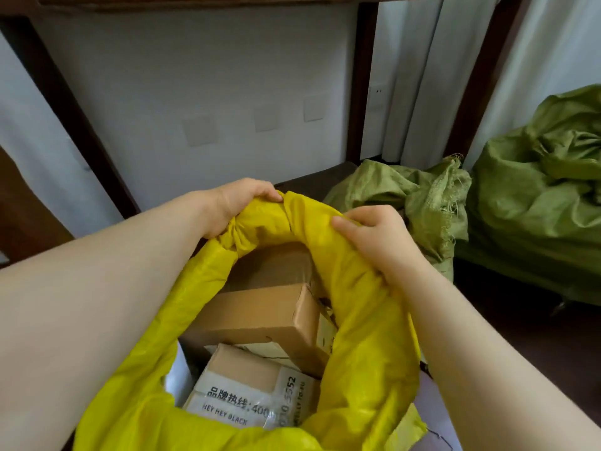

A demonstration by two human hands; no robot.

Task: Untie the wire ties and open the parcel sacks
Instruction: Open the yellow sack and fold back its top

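One yellow parcel sack (361, 336) is seen open at the centre, its rolled-down rim gripped at the far edge by both hands, with brown cardboard boxes (260, 317) and a box bearing a printed label (247, 395) exposed inside. The left hand (237, 203) is closed around a bunched fold of the rim at the far left, while the right hand (377, 239) is pressed onto the rim just beside it, fingers curled over the fabric. Two crumpled green sacks (536, 196) are set on the dark floor (507, 320) to the right, against pale curtains (419, 76).
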